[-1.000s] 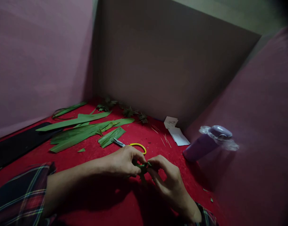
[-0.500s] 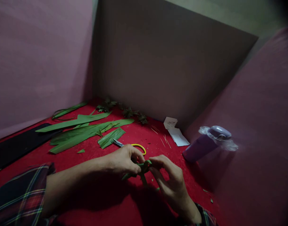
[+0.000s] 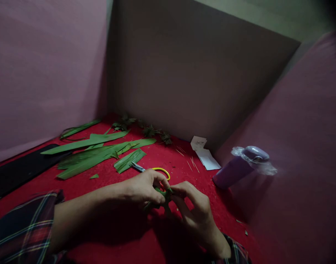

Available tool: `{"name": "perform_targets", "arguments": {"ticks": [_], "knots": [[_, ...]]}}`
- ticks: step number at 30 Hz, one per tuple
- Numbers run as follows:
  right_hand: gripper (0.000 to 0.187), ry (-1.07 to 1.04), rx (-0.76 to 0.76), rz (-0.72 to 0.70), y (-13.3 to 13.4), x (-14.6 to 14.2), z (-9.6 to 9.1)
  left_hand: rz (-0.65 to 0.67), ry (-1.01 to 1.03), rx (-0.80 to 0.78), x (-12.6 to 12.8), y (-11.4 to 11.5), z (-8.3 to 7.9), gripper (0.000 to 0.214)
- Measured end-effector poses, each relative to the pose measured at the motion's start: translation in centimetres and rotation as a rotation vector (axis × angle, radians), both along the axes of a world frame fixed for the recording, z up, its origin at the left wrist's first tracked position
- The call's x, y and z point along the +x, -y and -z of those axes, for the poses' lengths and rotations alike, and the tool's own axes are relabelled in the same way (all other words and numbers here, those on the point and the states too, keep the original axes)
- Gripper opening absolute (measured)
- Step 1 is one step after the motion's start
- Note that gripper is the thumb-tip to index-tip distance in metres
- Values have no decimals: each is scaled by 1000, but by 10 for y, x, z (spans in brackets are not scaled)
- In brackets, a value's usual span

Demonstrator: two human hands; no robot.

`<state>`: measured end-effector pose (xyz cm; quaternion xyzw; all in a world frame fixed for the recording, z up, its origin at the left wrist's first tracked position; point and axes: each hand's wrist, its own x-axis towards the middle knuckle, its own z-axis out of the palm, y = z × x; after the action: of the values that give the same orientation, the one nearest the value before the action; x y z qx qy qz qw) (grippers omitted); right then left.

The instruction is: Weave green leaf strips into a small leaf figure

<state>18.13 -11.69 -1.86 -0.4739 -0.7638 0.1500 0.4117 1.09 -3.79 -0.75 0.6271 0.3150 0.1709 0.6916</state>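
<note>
Between my two hands is a small folded piece of green leaf [image 3: 167,194], partly covered by fingers. My left hand [image 3: 146,187] pinches it between thumb and fingers. From the right, my right hand [image 3: 194,205] grips the leaf's edge with thumb and fingertips. Just beyond the left hand lie scissors [image 3: 161,170] with yellow handles, their blades resting by a short cut leaf section [image 3: 130,160]. Farther left, several long green leaves [image 3: 102,156] are spread over one another on the red cloth [image 3: 107,234].
A purple bottle [image 3: 234,172] with clear plastic round its neck stands at right. White paper [image 3: 208,159] and several thin sticks [image 3: 194,163] lie near the back wall. Small leafy sprigs [image 3: 150,131] rest along that wall. A flat black object [image 3: 22,172] lies at left.
My right hand has shifted slightly left, toward my left hand. The leaf tip that stuck up between the fingers is now lower and more covered.
</note>
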Motion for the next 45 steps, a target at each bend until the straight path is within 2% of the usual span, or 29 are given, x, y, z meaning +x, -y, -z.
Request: {"name": "perform_targets", "arguments": {"ticks": [5, 8, 11, 14, 17, 23, 28, 33, 39, 45], "knots": [[17, 14, 35, 7, -1, 0, 2, 57, -3, -5, -3, -2, 0, 22], [28, -18, 153, 95, 0, 1, 2, 59, -1, 22, -3, -4, -3, 23], [19, -40, 234, 177, 2, 2, -1, 30, -3, 4, -3, -4, -7, 22], [9, -31, 170, 117, 4, 0, -1, 13, 39, 16, -2, -6, -7, 22], [8, -13, 90, 96, 4, -3, 1, 5, 103, 39, -3, -8, -3, 22], [8, -34, 20, 173, 0, -8, 6, 37, 138, 37, -4, -7, 0, 23], [14, -98, -53, 114, 0, -8, 4, 60, 166, 36, -4, -4, -3, 16], [13, -83, -87, 44, -1, -6, 2, 84, 176, 58, -4, -5, -2, 17], [12, 2, -89, 33, -1, -1, 1, 74, 159, 64, -4, -6, 0, 15], [12, 14, -135, -9, 2, 5, -6, 68, 162, 27, -4, -5, -6, 17]]}}
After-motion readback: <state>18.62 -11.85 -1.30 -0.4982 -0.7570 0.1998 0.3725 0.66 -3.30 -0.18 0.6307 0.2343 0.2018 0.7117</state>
